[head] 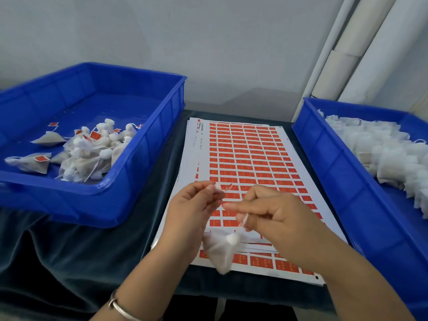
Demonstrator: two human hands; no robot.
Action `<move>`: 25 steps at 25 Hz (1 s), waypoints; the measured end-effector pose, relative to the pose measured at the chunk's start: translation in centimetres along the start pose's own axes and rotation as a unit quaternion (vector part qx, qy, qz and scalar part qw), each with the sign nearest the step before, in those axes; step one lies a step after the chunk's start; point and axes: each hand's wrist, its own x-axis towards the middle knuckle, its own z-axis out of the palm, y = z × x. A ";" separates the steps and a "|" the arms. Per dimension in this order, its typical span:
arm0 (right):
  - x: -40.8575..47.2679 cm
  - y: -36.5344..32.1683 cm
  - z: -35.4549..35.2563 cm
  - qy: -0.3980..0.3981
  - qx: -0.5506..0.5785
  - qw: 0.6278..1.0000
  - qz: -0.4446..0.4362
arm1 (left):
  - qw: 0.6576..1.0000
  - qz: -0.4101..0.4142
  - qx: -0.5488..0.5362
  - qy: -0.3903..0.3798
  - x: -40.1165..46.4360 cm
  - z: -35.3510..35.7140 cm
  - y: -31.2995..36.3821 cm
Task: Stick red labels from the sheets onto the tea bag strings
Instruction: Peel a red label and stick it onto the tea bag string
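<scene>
Sheets of red labels [245, 154] lie stacked in the middle of the dark cloth. Above their near end, my left hand [192, 209] pinches the end of a white string together with a blurred red label [225, 188]. My right hand [275, 214] pinches the same string [245, 219] lower down. A white tea bag [220, 249] dangles from that string between my wrists, just above the sheets.
A blue tray [129, 172] at the left holds several tea bags with red labels. Another blue tray [335, 163] at the right holds a heap of plain white tea bags. White pipes [342, 54] stand against the wall behind.
</scene>
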 end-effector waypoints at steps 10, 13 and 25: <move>2.9 1.0 0.2 0.087 -0.058 0.994 0.030 | 0.991 -0.090 -0.037 -0.087 -0.2 0.2 -0.6; 2.9 1.2 0.0 0.097 -0.035 0.994 0.023 | 0.990 -0.106 -0.027 -0.084 0.0 0.4 -0.6; 3.6 1.8 -0.6 0.094 -0.094 0.991 -0.023 | 0.994 -0.076 -0.068 -0.047 0.3 0.7 -0.2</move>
